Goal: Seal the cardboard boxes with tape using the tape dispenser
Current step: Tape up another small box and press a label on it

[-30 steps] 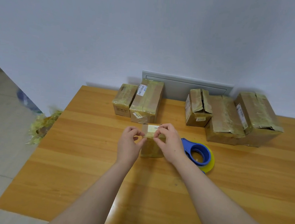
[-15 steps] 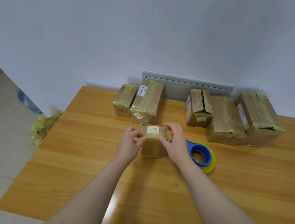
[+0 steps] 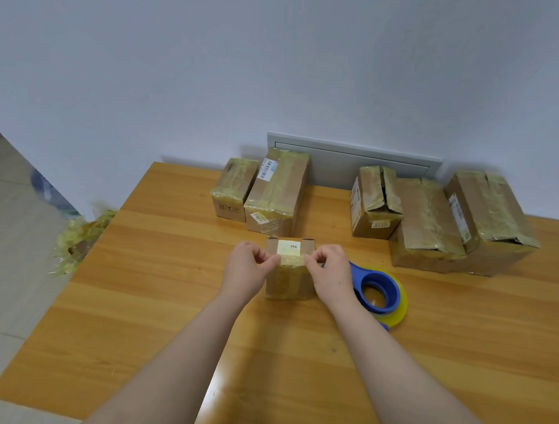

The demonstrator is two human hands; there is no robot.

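Head view, centre of the frame: my left hand (image 3: 245, 269) and right hand (image 3: 331, 274) pinch the tape on the small box (image 3: 289, 273), which stands upright on the table (image 3: 165, 286). Just right of it lies the blue tape dispenser (image 3: 377, 291), flat, its long axis running toward the lower right. Farther back, five taped boxes (image 3: 276, 191) sit by the wall.

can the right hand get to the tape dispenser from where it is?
Probably yes. The right hand pinches the small box; the tape dispenser lies flat just beside it, nothing between, though it must release first.

Wooden table (image 3: 149, 318), grey wall panel (image 3: 342, 163).
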